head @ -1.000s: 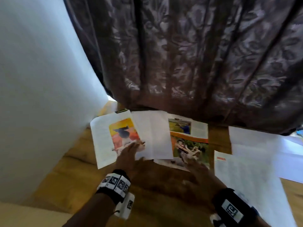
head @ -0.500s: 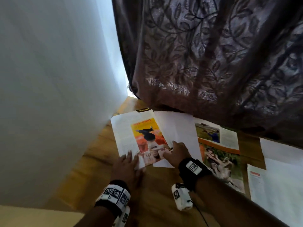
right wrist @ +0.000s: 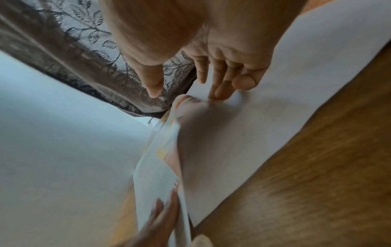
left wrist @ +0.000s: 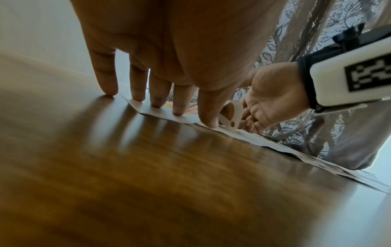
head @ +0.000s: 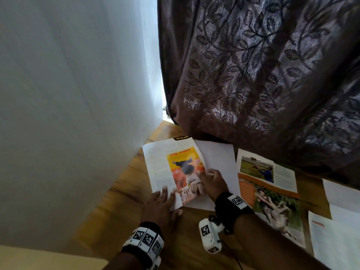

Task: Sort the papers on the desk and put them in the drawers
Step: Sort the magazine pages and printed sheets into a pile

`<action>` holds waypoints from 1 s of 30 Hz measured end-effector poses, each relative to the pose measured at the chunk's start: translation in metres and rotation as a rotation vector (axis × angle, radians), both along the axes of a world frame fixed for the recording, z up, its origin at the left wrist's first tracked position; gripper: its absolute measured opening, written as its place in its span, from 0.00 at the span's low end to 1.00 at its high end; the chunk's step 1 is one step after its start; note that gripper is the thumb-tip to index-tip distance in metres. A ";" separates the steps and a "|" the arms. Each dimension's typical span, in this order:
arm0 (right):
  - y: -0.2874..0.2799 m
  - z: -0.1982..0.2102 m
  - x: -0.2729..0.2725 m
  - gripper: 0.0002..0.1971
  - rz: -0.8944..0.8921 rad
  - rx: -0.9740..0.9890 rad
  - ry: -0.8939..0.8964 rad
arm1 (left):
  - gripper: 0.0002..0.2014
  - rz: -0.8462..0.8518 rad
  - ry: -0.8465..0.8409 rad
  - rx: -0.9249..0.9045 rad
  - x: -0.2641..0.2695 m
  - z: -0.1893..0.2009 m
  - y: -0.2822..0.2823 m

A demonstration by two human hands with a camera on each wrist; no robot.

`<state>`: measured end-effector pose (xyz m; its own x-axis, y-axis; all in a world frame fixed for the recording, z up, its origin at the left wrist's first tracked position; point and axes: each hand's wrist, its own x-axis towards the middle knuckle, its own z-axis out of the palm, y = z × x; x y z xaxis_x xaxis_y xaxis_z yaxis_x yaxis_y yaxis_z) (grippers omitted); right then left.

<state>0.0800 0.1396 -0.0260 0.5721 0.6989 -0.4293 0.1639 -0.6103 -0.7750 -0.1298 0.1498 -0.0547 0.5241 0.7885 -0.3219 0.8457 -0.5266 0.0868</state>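
A magazine page with an orange picture (head: 175, 166) lies at the desk's far left, partly over a plain white sheet (head: 220, 162). My left hand (head: 165, 195) presses its near edge flat with straight fingers (left wrist: 156, 100). At the page's right edge my right hand (head: 208, 178) has its fingers curled, and the edge (left wrist: 230, 115) is lifted into a curl against them. In the right wrist view the raised page (right wrist: 160, 160) stands up from the white sheet (right wrist: 253, 125), and the thumb (right wrist: 154, 90) is apart from it.
The wooden desk (head: 120, 207) meets a white wall (head: 68, 114) on the left and a dark leaf-patterned curtain (head: 263, 75) behind. To the right lie a magazine page with a dog photo (head: 270, 193), white sheets (head: 342, 199) and a page with a red heading (head: 331, 240).
My right hand crossed from over the dog-photo page to the orange page's right edge and curled it up. My left hand slid back to the page's near edge.
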 end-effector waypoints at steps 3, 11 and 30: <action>0.004 0.002 0.004 0.31 0.008 -0.008 0.112 | 0.38 0.010 0.009 -0.010 -0.001 -0.001 -0.001; -0.007 0.018 0.008 0.14 0.201 0.078 -0.189 | 0.49 0.139 -0.157 -0.031 -0.012 0.015 0.001; -0.351 0.052 0.194 0.10 -0.277 0.256 0.006 | 0.26 0.084 -0.881 -0.779 0.198 0.055 -0.126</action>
<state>0.2743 -0.2110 0.0255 0.7523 0.6032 -0.2649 0.0145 -0.4172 -0.9087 0.0680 0.0239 0.0007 0.7621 0.5815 -0.2848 0.3626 -0.0189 0.9317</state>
